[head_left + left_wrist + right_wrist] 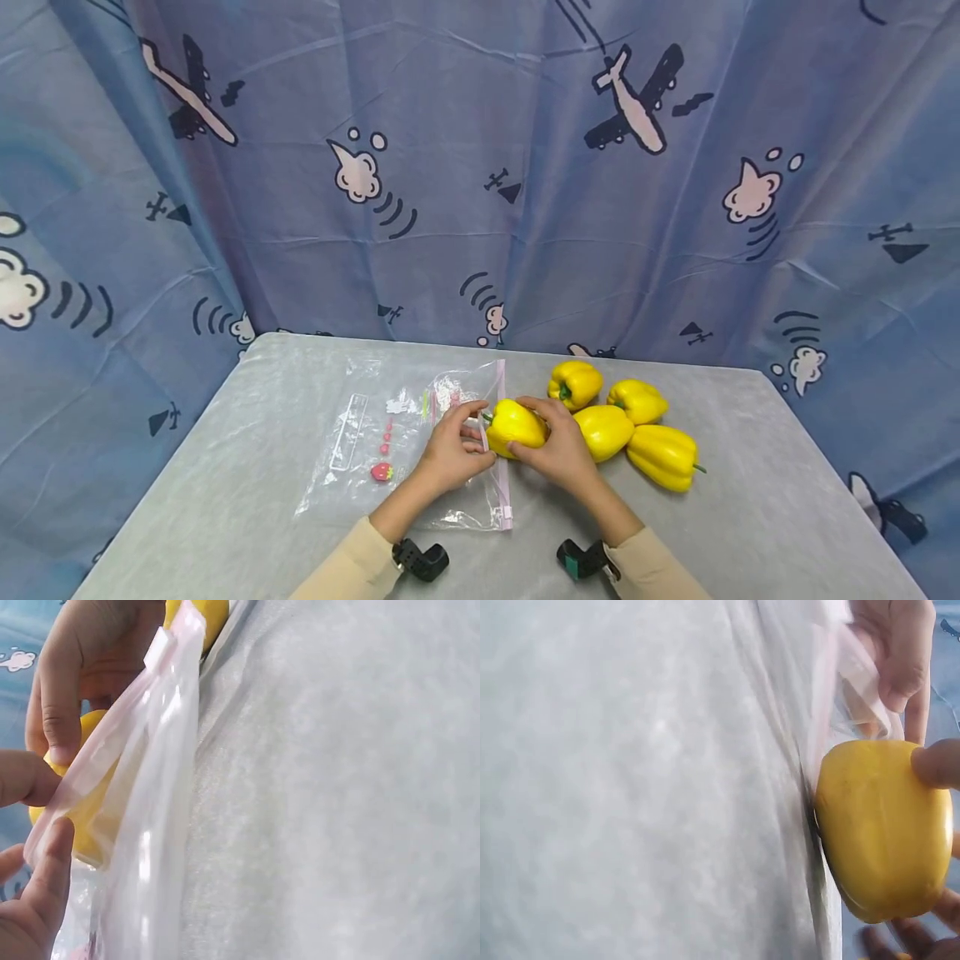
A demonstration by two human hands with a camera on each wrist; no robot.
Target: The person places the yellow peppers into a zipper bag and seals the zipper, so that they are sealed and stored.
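A clear zip bag (341, 500) with a pink zip edge and strawberry prints lies flat on the table, its mouth facing right. At the mouth, my left hand (452, 450) holds the bag's edge between thumb and fingers, keeping it parted. My right hand (564, 446) grips a yellow bell pepper (516, 427) by its bottom end, stem toward the bag. In the left wrist view the zip edge (97, 754) passes in front of part of the pepper (90, 832). The right wrist view has the pepper's rounded bottom (881, 832) outside the plastic.
Several more yellow bell peppers (663, 458) lie close together on the table, just right of and behind my right hand. A white slider (157, 649) sits on the zip edge. Behind the grey-covered table (750, 525) hangs a blue curtain (465, 167) with printed planes.
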